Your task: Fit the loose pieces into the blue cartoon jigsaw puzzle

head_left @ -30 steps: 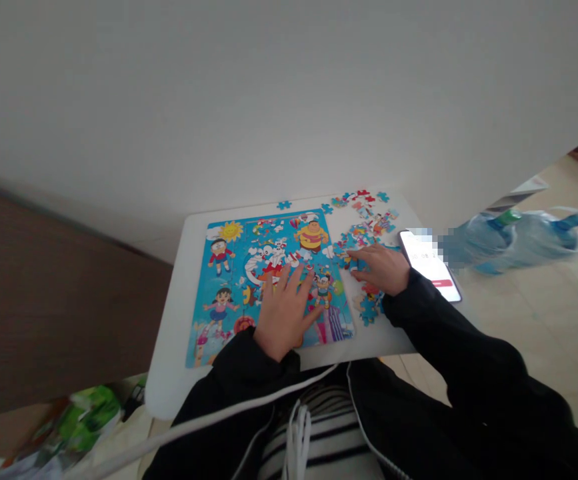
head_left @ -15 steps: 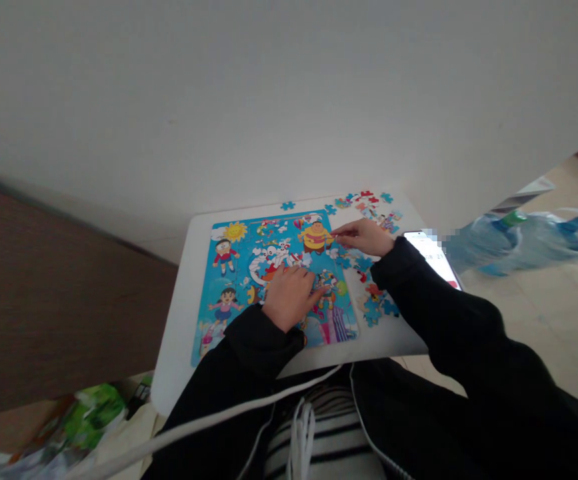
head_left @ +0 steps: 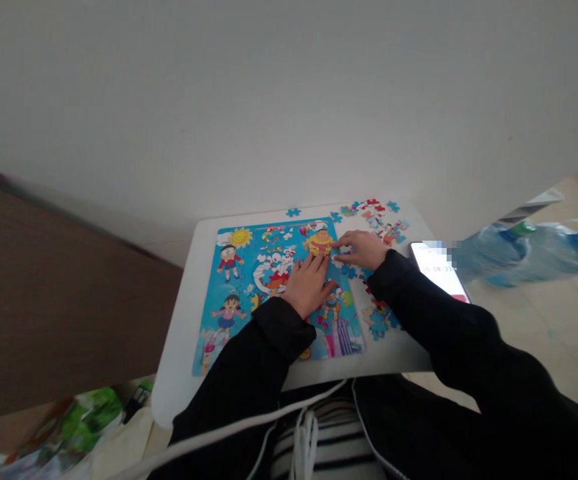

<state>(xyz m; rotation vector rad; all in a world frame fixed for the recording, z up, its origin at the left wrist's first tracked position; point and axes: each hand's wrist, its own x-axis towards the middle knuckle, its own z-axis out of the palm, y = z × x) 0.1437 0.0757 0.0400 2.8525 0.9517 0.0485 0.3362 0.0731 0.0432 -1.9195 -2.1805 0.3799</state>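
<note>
Atop the puzzle [head_left: 249, 257], left hand [head_left: 307, 287] is resting, grip released; right hand [head_left: 367, 250] is working at its right edge, grip unclear.

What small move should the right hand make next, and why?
Probably a light press at the right edge of the puzzle: the right hand is there, beside the yellow figure, while the left hand lies across the puzzle. Whatever it pinches is unclear.

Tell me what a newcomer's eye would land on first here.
Probably the bright blue puzzle board on the white table, with the left hand over its right half and the right hand at its right edge. Loose puzzle pieces scattered right of it come next, then the lit phone at the table's right side.
</note>
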